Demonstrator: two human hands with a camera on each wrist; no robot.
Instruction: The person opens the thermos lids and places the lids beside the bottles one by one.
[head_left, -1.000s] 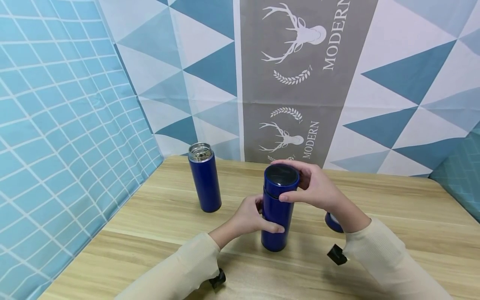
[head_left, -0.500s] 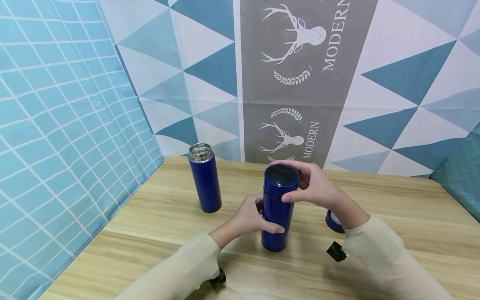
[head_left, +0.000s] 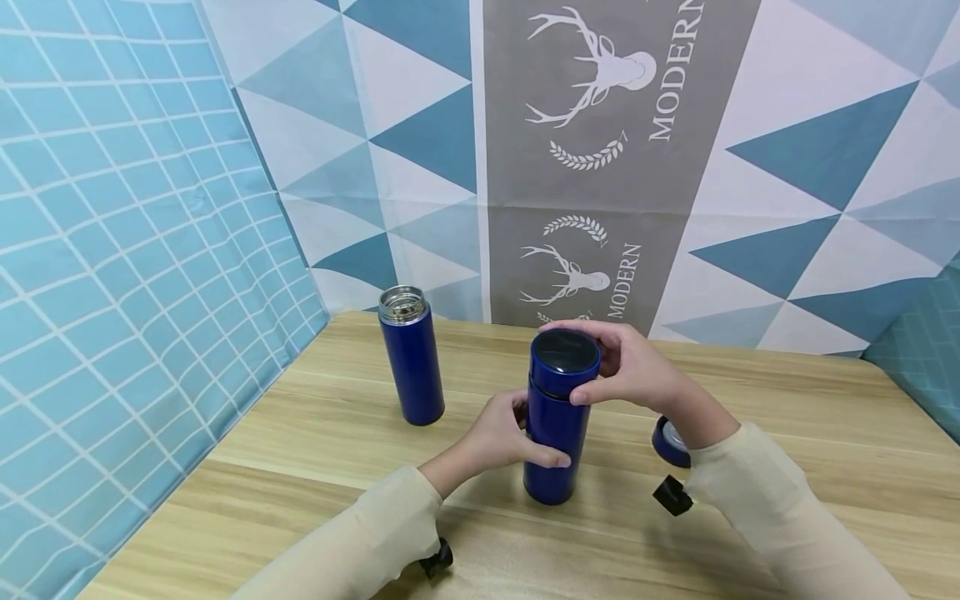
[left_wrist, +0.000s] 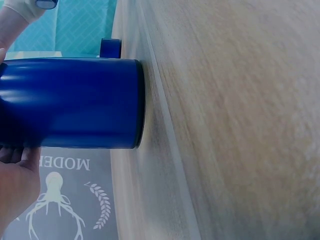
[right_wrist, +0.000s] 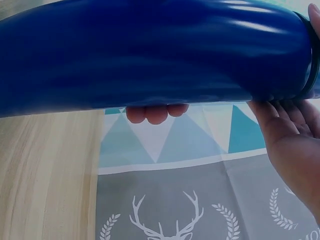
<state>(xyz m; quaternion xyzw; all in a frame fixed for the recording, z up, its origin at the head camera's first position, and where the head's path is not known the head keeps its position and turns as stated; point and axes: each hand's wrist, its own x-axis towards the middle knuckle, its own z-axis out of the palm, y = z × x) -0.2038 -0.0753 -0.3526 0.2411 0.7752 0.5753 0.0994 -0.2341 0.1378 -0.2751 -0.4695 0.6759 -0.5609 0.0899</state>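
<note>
A dark blue thermos stands upright on the table in the head view. My left hand grips its body from the left, thumb across the front. Around the top, the fingers and thumb of my right hand hold the thermos lid, blue with a glossy black top. A thin dark gap runs between lid and body. In the right wrist view, fingertips of my left hand show below the thermos. The left wrist view shows the base of the thermos at the table.
A second blue thermos stands lidless at the back left, its steel mouth showing. On the right, a blue lid with a pale inside lies partly behind my right forearm. Patterned cloth hangs behind the wooden table.
My right thumb has slid slightly to the right along the lid's lower edge. The gap under the lid looks a little wider. My left hand and the thermos body stay in place.
</note>
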